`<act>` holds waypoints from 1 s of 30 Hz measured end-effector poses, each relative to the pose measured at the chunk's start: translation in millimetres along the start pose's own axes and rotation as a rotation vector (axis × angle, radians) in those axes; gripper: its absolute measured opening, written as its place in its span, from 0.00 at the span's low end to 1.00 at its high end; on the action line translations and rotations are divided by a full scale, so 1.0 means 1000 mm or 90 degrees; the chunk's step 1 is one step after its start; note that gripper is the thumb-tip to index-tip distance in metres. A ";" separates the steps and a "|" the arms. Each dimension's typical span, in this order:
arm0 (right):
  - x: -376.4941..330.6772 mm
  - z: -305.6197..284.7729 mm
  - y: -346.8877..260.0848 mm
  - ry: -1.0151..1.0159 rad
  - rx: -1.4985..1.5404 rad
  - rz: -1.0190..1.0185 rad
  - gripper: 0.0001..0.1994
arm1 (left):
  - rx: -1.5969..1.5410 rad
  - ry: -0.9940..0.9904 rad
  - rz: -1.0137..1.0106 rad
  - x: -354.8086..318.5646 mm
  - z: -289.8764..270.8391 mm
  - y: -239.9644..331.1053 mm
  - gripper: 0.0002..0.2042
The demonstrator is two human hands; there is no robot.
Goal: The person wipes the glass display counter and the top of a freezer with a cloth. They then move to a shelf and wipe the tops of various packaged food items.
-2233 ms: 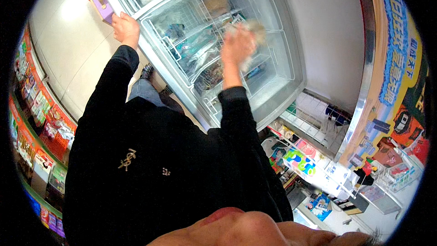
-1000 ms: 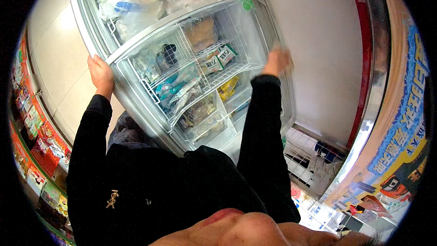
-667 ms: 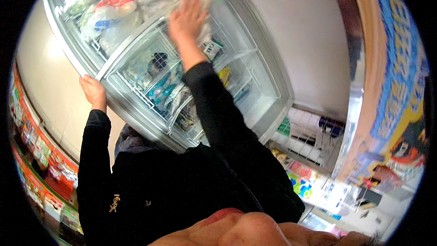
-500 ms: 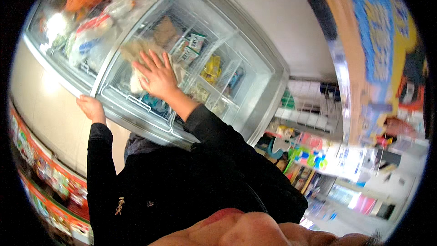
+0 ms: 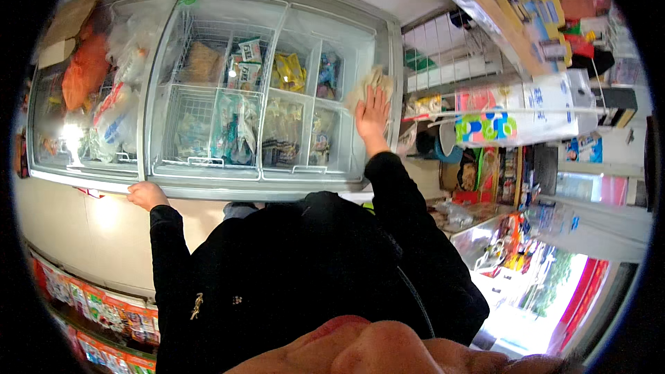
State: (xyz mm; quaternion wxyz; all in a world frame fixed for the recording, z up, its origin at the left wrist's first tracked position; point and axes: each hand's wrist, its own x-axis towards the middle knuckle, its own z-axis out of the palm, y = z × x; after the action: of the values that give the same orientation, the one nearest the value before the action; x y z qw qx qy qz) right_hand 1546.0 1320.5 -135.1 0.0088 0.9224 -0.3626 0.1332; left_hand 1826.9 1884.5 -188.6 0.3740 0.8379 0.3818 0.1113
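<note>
A chest freezer [image 5: 208, 187] with curved sliding glass lids is filling the upper half of the frame, its pale front rim running across the middle left. The right hand [image 5: 373, 114] is lying flat with its fingers spread wide, pressing a pale cloth [image 5: 367, 83] against the glass lid [image 5: 332, 97] at the freezer's right end, upper centre-right of the frame; the cloth is showing above and beside the fingertips. The left hand [image 5: 145, 195] is resting on the freezer's front rim at centre left, its fingers curled over the edge, though how tightly they are closing cannot be told from here.

Under the glass, white wire baskets [image 5: 201, 125] are holding packaged frozen food, among them yellow packets [image 5: 289, 73] near the upper centre. Beneath the left lid, clear bags and an orange bag [image 5: 83, 69] are lying heaped at the upper left. To the right of the freezer, a white wire rack [image 5: 450, 52] is standing, and a shelf of colourful packets [image 5: 90, 305] is showing at the lower left.
</note>
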 end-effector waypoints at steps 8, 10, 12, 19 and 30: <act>-0.231 -0.044 -0.003 -0.229 0.069 -0.087 0.30 | 0.012 0.037 -0.069 -0.003 0.001 0.006 0.25; -0.223 -0.045 -0.017 -0.229 0.053 -0.157 0.31 | 0.036 0.074 -0.075 0.007 0.012 -0.003 0.23; -0.206 -0.039 -0.043 -0.215 0.086 -0.275 0.31 | 0.052 0.121 -0.091 0.018 0.027 -0.012 0.21; -0.156 0.000 -0.212 -0.116 0.389 -0.698 0.28 | 0.266 0.122 0.065 0.057 0.049 -0.036 0.13; -0.235 -0.042 -0.089 -0.279 0.104 -0.257 0.29 | 0.226 0.070 0.033 0.027 0.028 -0.029 0.21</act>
State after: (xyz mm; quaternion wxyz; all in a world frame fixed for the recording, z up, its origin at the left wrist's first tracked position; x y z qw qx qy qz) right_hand 1431.0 1547.6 -147.1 -0.1178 0.9801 -0.1533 -0.0446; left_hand 1842.4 1901.2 -232.0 0.1954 0.8929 0.3937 0.0974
